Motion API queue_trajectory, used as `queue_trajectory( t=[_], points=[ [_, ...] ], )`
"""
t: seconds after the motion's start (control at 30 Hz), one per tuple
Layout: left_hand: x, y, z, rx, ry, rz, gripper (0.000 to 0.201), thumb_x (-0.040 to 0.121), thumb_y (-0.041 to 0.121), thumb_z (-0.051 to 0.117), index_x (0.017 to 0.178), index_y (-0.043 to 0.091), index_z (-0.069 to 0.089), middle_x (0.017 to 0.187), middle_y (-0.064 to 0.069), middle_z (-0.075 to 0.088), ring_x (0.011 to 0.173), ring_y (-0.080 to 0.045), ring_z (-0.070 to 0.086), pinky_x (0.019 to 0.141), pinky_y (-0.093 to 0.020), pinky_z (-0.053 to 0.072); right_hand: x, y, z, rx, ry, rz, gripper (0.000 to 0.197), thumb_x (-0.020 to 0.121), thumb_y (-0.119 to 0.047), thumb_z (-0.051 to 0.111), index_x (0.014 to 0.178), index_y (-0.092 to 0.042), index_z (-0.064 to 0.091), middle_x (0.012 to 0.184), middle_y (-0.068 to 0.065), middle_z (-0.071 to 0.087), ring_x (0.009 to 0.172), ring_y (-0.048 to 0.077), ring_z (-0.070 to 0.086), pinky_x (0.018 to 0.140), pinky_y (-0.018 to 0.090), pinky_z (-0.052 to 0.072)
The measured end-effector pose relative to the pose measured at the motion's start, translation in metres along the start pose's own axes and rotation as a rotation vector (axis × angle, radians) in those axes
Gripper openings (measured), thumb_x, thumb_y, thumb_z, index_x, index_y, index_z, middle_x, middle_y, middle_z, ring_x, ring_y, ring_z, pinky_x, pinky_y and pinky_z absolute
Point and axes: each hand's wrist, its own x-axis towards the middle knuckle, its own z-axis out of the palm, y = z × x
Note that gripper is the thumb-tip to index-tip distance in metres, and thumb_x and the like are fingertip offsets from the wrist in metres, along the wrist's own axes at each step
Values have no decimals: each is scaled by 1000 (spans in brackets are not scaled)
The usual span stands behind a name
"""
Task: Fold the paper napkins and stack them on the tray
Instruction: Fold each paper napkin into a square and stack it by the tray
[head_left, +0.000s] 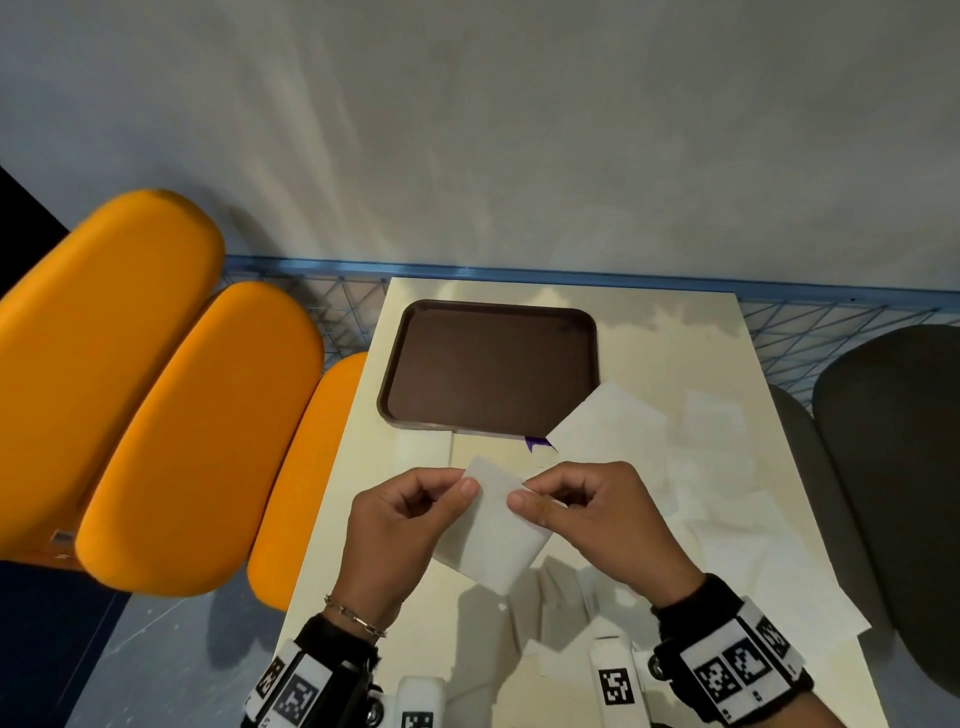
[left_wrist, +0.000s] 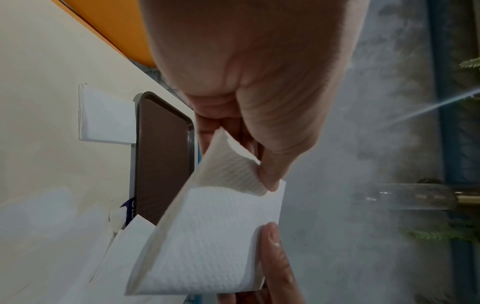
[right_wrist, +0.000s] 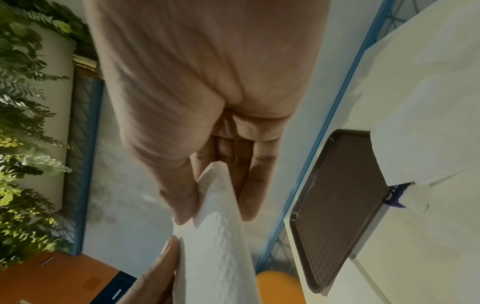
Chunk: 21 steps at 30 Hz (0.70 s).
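While both hands pinch it, the embossed napkin (head_left: 498, 530) hangs folded.

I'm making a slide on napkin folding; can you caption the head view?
Both hands, left and right, pinch a white napkin above the table, near an empty brown tray.

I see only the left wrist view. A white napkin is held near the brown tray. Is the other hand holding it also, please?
Observer: Yes. In the head view the right hand pinches the napkin too, opposite the left hand.
Operator: Is something on the tray?
Observer: The tray holds no napkins yet; one loose napkin overlaps its near right corner.
Operator: Are more napkins waiting?
Observer: Yes, loose white napkins lie on the table right of the hands.
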Motion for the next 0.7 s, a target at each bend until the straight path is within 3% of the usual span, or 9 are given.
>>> queue_trajectory(
  t=[0.2,0.37,0.5,0.57,0.63,0.7],
  points=[
    [2,-2,-2,-30,33,-2,12,78,23,87,89,19,85,92,-1,81,86,-20,74,73,-27,59,1,0,6,48,31,15,8,84,-25,89,89,-21,84,92,-7,81,86,13,76,75,23,58],
    [5,0,-2,-102,44,-34,15,69,21,90,83,17,85,91,-7,81,86,-25,75,79,-36,60,1,-1,8,133,77,40,8,88,-21,85,97,-19,84,96,-3,82,85,26,75,77,36,61],
    [7,-1,-2,-132,55,-59,19,64,20,91,80,14,82,87,-10,79,80,-20,71,73,-30,57,1,1,8,168,104,38,9,88,-21,85,96,-25,86,83,-9,79,67,13,63,69,25,54],
    [9,-2,-1,-154,30,-108,29,65,21,91,90,13,80,85,-9,76,78,-19,68,71,-30,57,1,3,6,139,102,33,10,89,-22,85,97,-26,86,66,-10,70,59,10,49,63,22,46],
    [10,-3,0,-205,-36,-176,44,69,22,88,111,14,76,85,-12,72,83,-20,69,74,-33,58,1,4,3,131,86,28,11,89,-23,85,99,-25,86,62,-10,66,58,9,47,62,20,45],
    [9,-3,2,-218,-99,-219,43,76,26,84,118,16,76,89,-15,71,91,-23,71,76,-33,58,1,4,-1,119,63,33,12,89,-22,85,100,-25,86,60,-14,65,57,9,45,62,19,45]
  ],
)
